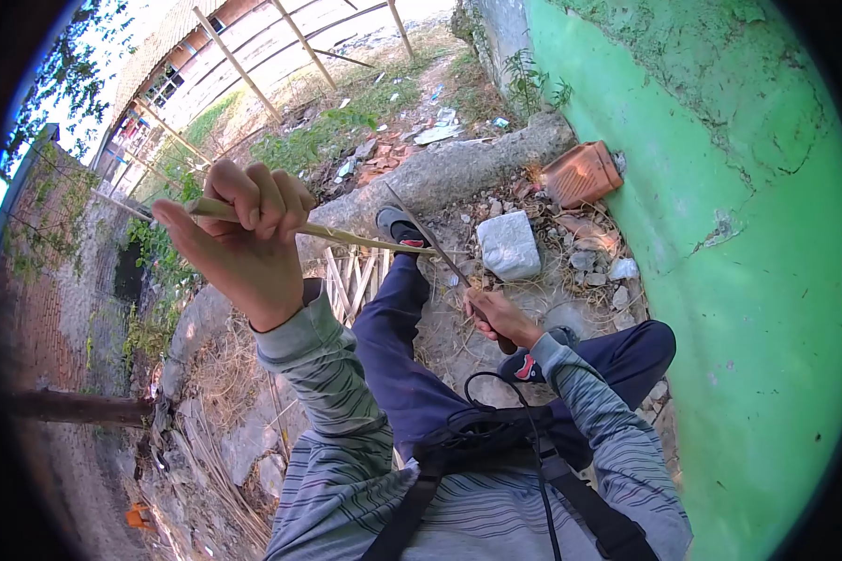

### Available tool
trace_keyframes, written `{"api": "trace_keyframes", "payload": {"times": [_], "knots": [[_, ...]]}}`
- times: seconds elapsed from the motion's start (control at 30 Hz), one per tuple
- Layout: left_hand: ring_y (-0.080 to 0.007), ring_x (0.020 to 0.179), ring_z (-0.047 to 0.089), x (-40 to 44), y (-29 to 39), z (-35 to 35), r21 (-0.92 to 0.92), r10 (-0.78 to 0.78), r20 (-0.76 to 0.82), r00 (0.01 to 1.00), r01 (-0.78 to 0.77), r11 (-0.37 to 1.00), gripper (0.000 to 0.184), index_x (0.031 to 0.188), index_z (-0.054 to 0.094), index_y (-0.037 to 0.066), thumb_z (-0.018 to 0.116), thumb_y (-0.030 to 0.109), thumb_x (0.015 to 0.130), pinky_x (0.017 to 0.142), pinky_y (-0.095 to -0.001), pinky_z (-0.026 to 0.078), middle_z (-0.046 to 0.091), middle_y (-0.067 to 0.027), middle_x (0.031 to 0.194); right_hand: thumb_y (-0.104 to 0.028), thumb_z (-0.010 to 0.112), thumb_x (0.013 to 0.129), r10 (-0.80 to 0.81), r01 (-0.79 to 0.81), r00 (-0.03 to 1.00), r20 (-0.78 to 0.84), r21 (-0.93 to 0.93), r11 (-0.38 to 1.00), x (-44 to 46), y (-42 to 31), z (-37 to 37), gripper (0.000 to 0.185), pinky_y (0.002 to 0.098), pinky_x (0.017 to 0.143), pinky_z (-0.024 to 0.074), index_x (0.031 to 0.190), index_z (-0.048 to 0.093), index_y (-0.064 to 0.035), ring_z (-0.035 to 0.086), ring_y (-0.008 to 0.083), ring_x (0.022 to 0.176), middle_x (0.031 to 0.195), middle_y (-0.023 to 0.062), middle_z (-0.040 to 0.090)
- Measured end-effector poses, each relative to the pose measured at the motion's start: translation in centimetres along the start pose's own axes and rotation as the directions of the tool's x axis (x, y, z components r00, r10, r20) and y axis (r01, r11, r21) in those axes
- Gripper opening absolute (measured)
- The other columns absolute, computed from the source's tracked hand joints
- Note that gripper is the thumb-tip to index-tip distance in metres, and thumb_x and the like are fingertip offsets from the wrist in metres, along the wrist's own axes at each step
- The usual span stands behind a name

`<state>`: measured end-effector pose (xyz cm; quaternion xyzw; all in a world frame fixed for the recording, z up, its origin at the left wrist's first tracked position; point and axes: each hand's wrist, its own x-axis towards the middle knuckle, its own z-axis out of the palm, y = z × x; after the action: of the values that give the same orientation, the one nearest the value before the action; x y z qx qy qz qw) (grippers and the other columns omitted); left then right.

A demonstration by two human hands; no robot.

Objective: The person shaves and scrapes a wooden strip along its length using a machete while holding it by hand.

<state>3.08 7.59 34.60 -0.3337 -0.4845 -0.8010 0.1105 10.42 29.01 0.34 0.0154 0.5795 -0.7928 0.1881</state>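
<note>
My left hand (pixel 253 234) is raised at the left, its fingers wrapped round one end of a pale green bamboo strip (pixel 355 239). The strip slants down to the right over my outstretched leg. In my right hand (pixel 501 318), low between my legs, is a knife (pixel 423 227) with a dark handle and a long narrow blade pointing up and left. The blade crosses the strip near its far end; whether they touch I cannot tell. Under the strip, beside my shoe, several split bamboo pieces (pixel 346 280) lie on the ground.
A whitish stone block (pixel 508 246) sits just beyond my right hand. A broken orange roof tile (pixel 582 176) leans against the green wall (pixel 758 280) on the right. A thick grey ledge (pixel 430 173) runs across in front. Long dry strips (pixel 217 467) lie at lower left.
</note>
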Motion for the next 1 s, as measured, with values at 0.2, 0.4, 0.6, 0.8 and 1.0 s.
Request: {"api": "trace_keyframes", "payload": {"times": [0.2, 0.4, 0.6, 0.8, 1.0], "knots": [[-0.0206, 0.064, 0.049, 0.2, -1.2, -0.6, 0.324, 0.141, 0.104, 0.984, -0.168, 0.931, 0.076, 0.086, 0.044, 0.012, 0.028, 0.086, 0.094, 0.077, -0.0397, 0.045, 0.043, -0.0021, 0.069, -0.051, 0.064, 0.101, 0.004, -0.01, 0.993, -0.121, -0.053, 0.999, -0.9, 1.1, -0.2, 0.048, 0.0223, 0.041, 0.0343, 0.084, 0.054, -0.0068, 0.044, 0.0039, 0.043, 0.059, -0.0049, 0.048], [-0.0284, 0.091, 0.06, -2.9, -2.0, -1.5, 0.372, 0.413, 0.08, 0.907, -0.412, 0.832, 0.086, 0.105, 0.049, 0.006, 0.036, 0.089, 0.088, 0.09, -0.0464, 0.048, 0.058, -0.012, 0.095, -0.039, 0.067, 0.101, -0.053, 0.033, 0.989, -0.138, -0.141, 0.989, -1.5, 1.1, 0.1, 0.039, 0.0253, 0.045, 0.0367, 0.081, 0.055, -0.0078, 0.046, 0.0042, 0.049, 0.064, -0.0039, 0.051], [-0.0233, 0.08, 0.056, -9.5, -3.0, 0.5, 0.663, 0.465, -0.063, 0.883, -0.311, 0.68, 0.093, 0.098, 0.046, 0.004, 0.047, 0.095, 0.078, 0.081, -0.0414, 0.049, 0.054, -0.0108, 0.085, -0.028, 0.08, 0.088, -0.352, 0.254, 0.931, -0.094, -0.525, 0.813, -0.6, 2.7, 0.3, 0.031, 0.0291, 0.061, 0.0423, 0.082, 0.061, -0.0038, 0.048, 0.0063, 0.064, 0.066, -0.0024, 0.056], [-0.0193, 0.066, 0.04, -11.7, -5.7, -1.3, 0.588, 0.642, -0.089, 0.762, -0.48, 0.651, 0.097, 0.093, 0.043, 0.006, 0.045, 0.1, 0.072, 0.07, -0.0399, 0.04, 0.045, -0.0072, 0.072, -0.027, 0.079, 0.085, -0.333, 0.278, 0.943, -0.006, -0.534, 0.798, 0.5, 3.6, 1.3, 0.032, 0.0331, 0.061, 0.047, 0.09, 0.066, 0.0006, 0.055, 0.0115, 0.061, 0.068, 0.0056, 0.062], [-0.0229, 0.076, 0.04, -13.0, -6.5, -2.4, 0.549, 0.612, -0.124, 0.781, -0.46, 0.698, 0.101, 0.098, 0.044, 0.006, 0.032, 0.103, 0.074, 0.084, -0.0453, 0.039, 0.041, -0.0066, 0.077, -0.031, 0.08, 0.084, -0.289, 0.232, 0.956, -0.053, -0.467, 0.853, 1.2, 4.9, 1.4, 0.036, 0.0329, 0.063, 0.0487, 0.093, 0.067, 0.0019, 0.058, 0.0117, 0.063, 0.07, 0.0057, 0.064]]}}
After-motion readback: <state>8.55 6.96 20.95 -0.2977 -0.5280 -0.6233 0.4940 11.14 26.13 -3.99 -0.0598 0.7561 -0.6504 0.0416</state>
